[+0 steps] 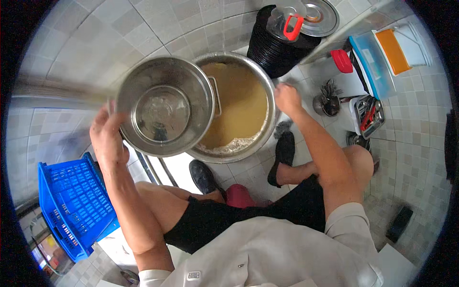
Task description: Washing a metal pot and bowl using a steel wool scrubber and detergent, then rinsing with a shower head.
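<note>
My left hand [112, 134] grips the left side of a stainless steel pot [161, 73], apparently by its side handle. The pot is tipped so its inside faces me, and only a little wet residue shows on its bottom. Its other wire handle [217, 96] hangs over a large metal basin [271, 118]. Cloudy yellow-brown water [242, 107] fills much of that basin, with foam [238, 143] along the near edge. My right hand [288, 98] is at the basin's right rim with its fingers curled; its fingertips are blurred and what they hold is hidden.
A tall stack of black ribbed dishes [276, 53] stands behind the basin, topped by a clear red-handled jug [287, 21] and a metal lid [319, 18]. Utensil containers [326, 104] stand right. A blue plastic basket [77, 204] is left. A grey scourer-like clump [283, 128] lies near my shoe.
</note>
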The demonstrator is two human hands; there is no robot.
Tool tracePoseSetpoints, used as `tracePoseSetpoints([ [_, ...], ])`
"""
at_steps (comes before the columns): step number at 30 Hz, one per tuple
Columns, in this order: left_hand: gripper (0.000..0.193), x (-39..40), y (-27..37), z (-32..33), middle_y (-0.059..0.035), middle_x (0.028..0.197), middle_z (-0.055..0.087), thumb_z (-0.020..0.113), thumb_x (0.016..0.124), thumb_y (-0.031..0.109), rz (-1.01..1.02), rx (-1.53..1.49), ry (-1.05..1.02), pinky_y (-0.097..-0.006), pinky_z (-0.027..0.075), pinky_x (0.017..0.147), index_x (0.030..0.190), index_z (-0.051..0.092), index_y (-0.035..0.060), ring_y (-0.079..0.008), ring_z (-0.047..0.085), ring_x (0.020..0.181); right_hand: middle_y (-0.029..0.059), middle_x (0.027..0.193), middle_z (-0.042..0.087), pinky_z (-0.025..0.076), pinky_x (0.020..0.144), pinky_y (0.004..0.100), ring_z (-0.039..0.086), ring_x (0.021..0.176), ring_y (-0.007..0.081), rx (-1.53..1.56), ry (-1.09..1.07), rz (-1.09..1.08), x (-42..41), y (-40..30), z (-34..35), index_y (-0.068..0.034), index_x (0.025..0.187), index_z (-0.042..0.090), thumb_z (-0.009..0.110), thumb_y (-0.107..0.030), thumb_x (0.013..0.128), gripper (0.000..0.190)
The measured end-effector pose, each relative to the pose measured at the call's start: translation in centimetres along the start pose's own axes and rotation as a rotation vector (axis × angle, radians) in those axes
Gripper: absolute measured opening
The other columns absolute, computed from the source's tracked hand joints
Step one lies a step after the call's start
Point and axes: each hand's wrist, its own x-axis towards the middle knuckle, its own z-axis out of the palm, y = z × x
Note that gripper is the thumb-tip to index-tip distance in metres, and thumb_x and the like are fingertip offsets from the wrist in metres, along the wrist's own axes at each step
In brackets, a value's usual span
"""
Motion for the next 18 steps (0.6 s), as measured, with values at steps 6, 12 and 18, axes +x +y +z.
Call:
tracePoseSetpoints([
  [6, 0.024, -1.6, -0.2, 0.3, -0.008, 0.096, 0.067, 0.055, 0.079, -0.002, 0.012, 0.019, 0.005, -0.0279, 0.049, 0.081, 0.102, 0.062, -0.0027, -0.0157, 0.062, 0.084, 0.0249, 0.1, 0.063, 0.048, 0.085, 0.0499, 0.06, 0.1, 0.0418, 0.435, 0.005, -0.263, 5.9, -9.0, 5.8, -0.001, 0.102, 0.059, 0.058, -0.02, 0.088, 0.024],
  [12, 0.026, -2.0, -0.2, 1.8, -0.007, 0.094, 0.067, 0.057, 0.079, -0.005, -0.044, -0.011, 0.016, -0.0249, 0.047, 0.079, 0.104, 0.059, -0.0028, -0.0116, 0.061, 0.082, 0.025, 0.111, 0.06, 0.047, 0.089, 0.0523, 0.054, 0.112, 0.042, 0.164, -0.008, -0.184, 10.9, -14.1, 10.2, 0.0, 0.11, 0.053, 0.057, -0.017, 0.086, 0.03],
  [18, 0.03, -1.8, 0.0, 2.2, -0.0077, 0.095, 0.067, 0.058, 0.077, -0.006, -0.084, -0.006, 0.043, -0.0244, 0.047, 0.081, 0.107, 0.058, -0.0034, -0.0115, 0.061, 0.084, 0.0211, 0.094, 0.066, 0.05, 0.081, 0.0517, 0.062, 0.093, 0.0412, -0.021, -0.106, -0.294, 10.9, -15.3, 11.9, -0.002, 0.092, 0.062, 0.061, -0.016, 0.08, 0.018],
])
